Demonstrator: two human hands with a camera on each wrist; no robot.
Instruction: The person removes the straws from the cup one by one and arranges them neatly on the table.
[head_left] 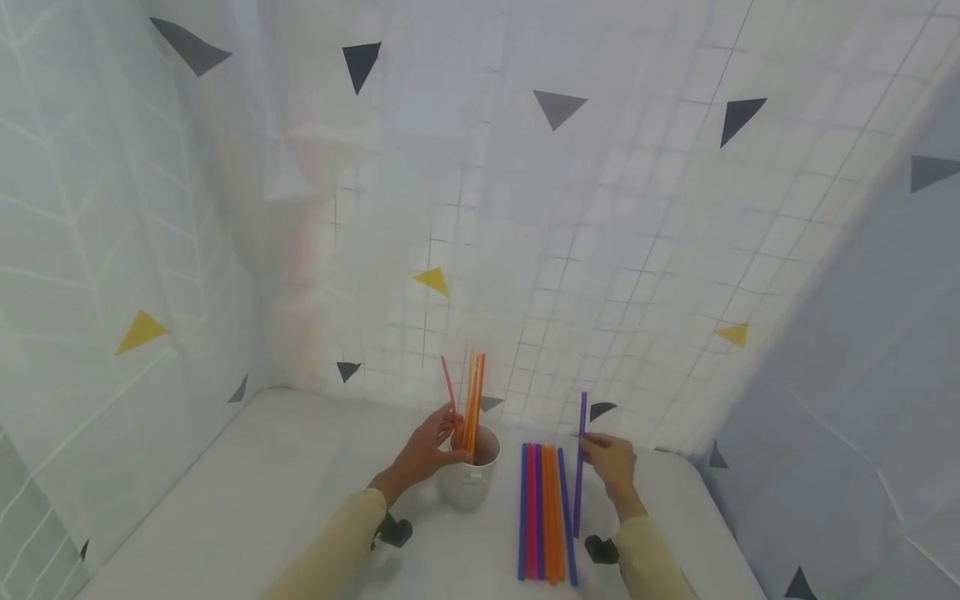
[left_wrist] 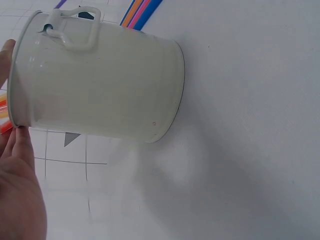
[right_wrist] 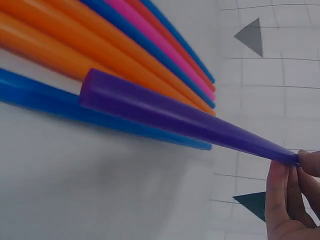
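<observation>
A white mug (head_left: pixel 467 490) with a small handle stands on the table, holding several orange and yellow straws (head_left: pixel 477 387) and a thin red straw (head_left: pixel 447 377) that leans left. My left hand (head_left: pixel 422 454) grips the mug at its rim, thumb on the near side and fingers on the far side beside the straws. Between thumb and fingertips, my right hand (head_left: pixel 613 463) pinches a purple straw (right_wrist: pixel 165 112) near its far end. It is held above the table, just right of a row of blue, pink, purple and orange straws (head_left: pixel 551 517).
The white table (head_left: pixel 300 492) ends at a patterned sheet (head_left: pixel 585 233) hanging behind it. More sheet hangs at the left and right sides. Dark printed shapes show near both sleeves.
</observation>
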